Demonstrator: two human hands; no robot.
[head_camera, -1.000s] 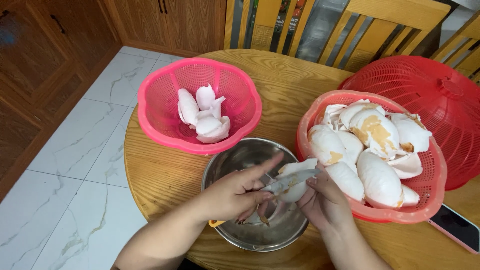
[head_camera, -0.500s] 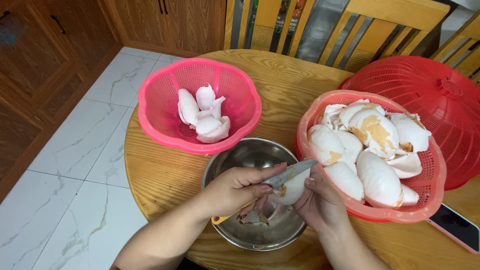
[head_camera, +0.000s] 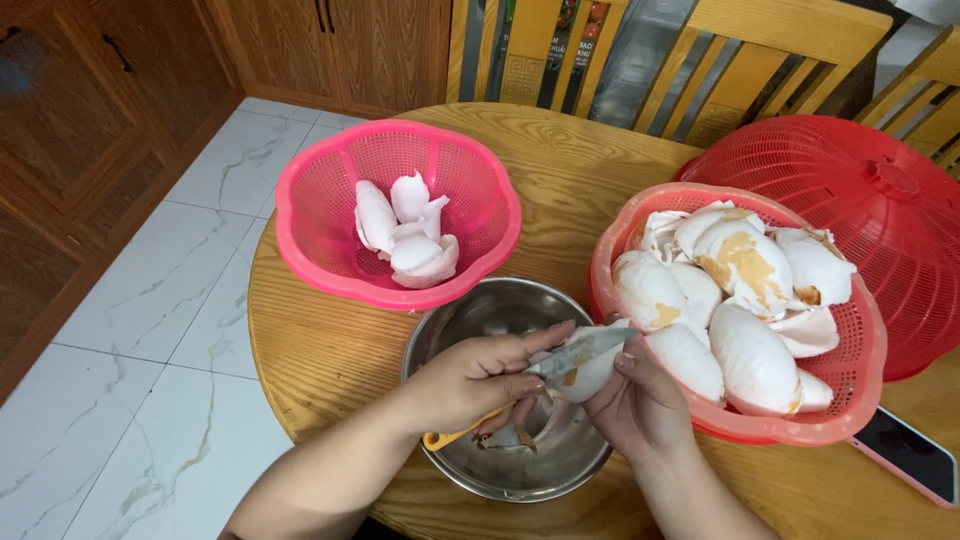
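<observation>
Stainless steel, round and shiny, the mixing bowl (head_camera: 500, 330) sits near the front edge of the round wooden tabletop (head_camera: 570, 180), and both hands work just above it. Over the bowl's right half, the left hand (head_camera: 470, 380) is closed around a peeler with a yellow-orange handle (head_camera: 445, 437), its metal blade (head_camera: 585, 350) laid against a white piece of coconut flesh (head_camera: 590, 375). The right hand (head_camera: 640, 405) grips that piece from the right, fingers curled about it, above the bowl's right rim. Thin brown shavings (head_camera: 510, 437) lie in the bowl's bottom. Behind the bowl to the left stands a pink plastic basket (head_camera: 310, 240) holding a few clean white pieces. Right of the bowl, touching its rim, a red plastic basket (head_camera: 850, 410) is heaped with white pieces still patched brown. Further right of the bowl rest a red mesh dome cover (head_camera: 880, 200) and a pink-cased phone (head_camera: 910, 455).
</observation>
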